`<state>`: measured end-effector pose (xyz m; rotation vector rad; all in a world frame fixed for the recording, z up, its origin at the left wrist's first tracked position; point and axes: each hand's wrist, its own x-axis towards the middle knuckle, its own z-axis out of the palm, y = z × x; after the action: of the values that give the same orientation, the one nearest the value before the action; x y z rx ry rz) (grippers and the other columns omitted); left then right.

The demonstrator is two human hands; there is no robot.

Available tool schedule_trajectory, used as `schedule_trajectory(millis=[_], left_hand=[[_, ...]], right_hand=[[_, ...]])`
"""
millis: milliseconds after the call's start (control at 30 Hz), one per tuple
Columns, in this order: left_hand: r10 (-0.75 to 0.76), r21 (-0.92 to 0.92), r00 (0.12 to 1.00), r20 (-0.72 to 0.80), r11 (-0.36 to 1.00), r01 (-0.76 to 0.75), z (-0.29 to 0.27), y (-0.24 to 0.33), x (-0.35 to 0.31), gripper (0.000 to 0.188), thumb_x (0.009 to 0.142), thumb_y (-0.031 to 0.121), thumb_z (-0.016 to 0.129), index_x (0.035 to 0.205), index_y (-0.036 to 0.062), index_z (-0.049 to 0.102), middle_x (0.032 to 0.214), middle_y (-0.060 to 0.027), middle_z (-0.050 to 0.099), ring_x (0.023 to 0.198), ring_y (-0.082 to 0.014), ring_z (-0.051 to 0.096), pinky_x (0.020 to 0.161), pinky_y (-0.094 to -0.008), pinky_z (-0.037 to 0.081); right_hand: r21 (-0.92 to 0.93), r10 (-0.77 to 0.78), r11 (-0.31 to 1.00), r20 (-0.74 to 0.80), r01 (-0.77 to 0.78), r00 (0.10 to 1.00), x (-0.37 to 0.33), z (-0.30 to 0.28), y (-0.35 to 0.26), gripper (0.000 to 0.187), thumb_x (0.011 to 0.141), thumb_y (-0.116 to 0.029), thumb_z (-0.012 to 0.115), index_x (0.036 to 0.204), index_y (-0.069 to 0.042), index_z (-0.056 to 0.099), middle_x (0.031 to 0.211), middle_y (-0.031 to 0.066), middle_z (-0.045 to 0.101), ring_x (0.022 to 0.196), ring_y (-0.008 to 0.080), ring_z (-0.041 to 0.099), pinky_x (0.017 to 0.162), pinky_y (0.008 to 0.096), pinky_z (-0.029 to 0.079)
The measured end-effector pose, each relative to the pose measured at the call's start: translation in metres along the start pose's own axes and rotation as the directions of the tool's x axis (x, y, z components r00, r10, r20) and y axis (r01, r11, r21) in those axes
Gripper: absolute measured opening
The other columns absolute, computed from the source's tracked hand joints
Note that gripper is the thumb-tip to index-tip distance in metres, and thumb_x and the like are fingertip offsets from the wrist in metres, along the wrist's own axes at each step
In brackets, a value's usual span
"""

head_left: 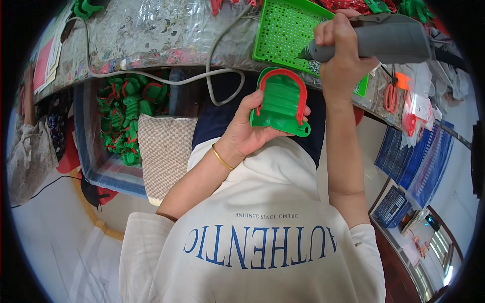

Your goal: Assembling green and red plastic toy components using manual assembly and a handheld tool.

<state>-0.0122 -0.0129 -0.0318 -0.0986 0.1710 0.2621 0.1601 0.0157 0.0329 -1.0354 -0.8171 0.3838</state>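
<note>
My left hand (246, 121) is closed round the edge of a green plastic part (281, 96). A red U-shaped piece (302, 96) runs along its rim, and a small tab with a hole sticks out at its lower right. My right hand (341, 65) grips a grey electric screwdriver (391, 39), held nearly level with its tip pointing left. That tip is over a bright green perforated tray (258, 38) on the bench; small silvery bits, too small to name surely, lie in the tray. The screwdriver and the green part are apart.
Left of my lap stands a grey-blue crate (108, 182) of similar green and red parts (132, 103), beside a checked cushion (166, 146). A pale cable (208, 73) loops over the bench edge. Red-handled scissors (390, 97) lie at right. Another person's sleeve (31, 151) shows far left.
</note>
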Motion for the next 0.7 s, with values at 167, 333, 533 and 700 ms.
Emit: schedule_trajectory(millis=[167,333,533,700], left_hand=[[0.007,0.011,1.0,-0.005,1.0,-0.007,0.001,0.001,0.0,0.072,0.087,0.047,0.059,0.137,-0.0002,0.039,0.126,-0.0313,0.051,0.116,-0.0387,0.055,0.101,-0.0493,0.044],[0.003,0.028,1.0,0.004,1.0,-0.003,-0.002,0.0,0.002,0.071,0.087,0.047,0.059,0.137,0.0,0.039,0.126,-0.0309,0.052,0.116,-0.0388,0.055,0.101,-0.0495,0.044],[0.008,0.027,1.0,-0.012,1.0,-0.008,-0.002,0.001,0.002,0.07,0.088,0.047,0.058,0.136,-0.0002,0.04,0.125,-0.0289,0.053,0.116,-0.038,0.055,0.1,-0.0491,0.045],[0.015,0.044,1.0,-0.006,0.999,-0.014,-0.003,0.001,0.003,0.069,0.088,0.047,0.058,0.135,-0.0006,0.042,0.126,-0.027,0.053,0.116,-0.0367,0.055,0.1,-0.049,0.045]], right_hand=[[0.016,0.13,0.991,-0.035,-0.13,0.991,-0.009,0.007,0.001,0.016,0.09,-0.004,0.058,0.105,-0.003,0.052,0.067,0.0001,0.048,0.049,0.0078,0.042,0.049,0.0246,0.039],[0.799,-0.015,0.601,0.032,-0.017,0.999,-0.004,0.013,0.03,0.014,0.09,-0.002,0.057,0.103,-0.003,0.052,0.068,0.0004,0.048,0.05,0.0074,0.043,0.049,0.0246,0.039],[0.812,0.011,0.583,0.039,-0.038,0.999,-0.006,0.012,0.033,0.014,0.09,-0.002,0.056,0.103,-0.003,0.052,0.068,0.0005,0.048,0.05,0.0075,0.043,0.05,0.0246,0.039],[0.818,0.044,0.573,0.027,-0.048,0.999,-0.004,0.009,0.024,0.014,0.09,-0.003,0.057,0.103,-0.003,0.053,0.068,0.0001,0.048,0.05,0.0077,0.043,0.049,0.0247,0.039]])
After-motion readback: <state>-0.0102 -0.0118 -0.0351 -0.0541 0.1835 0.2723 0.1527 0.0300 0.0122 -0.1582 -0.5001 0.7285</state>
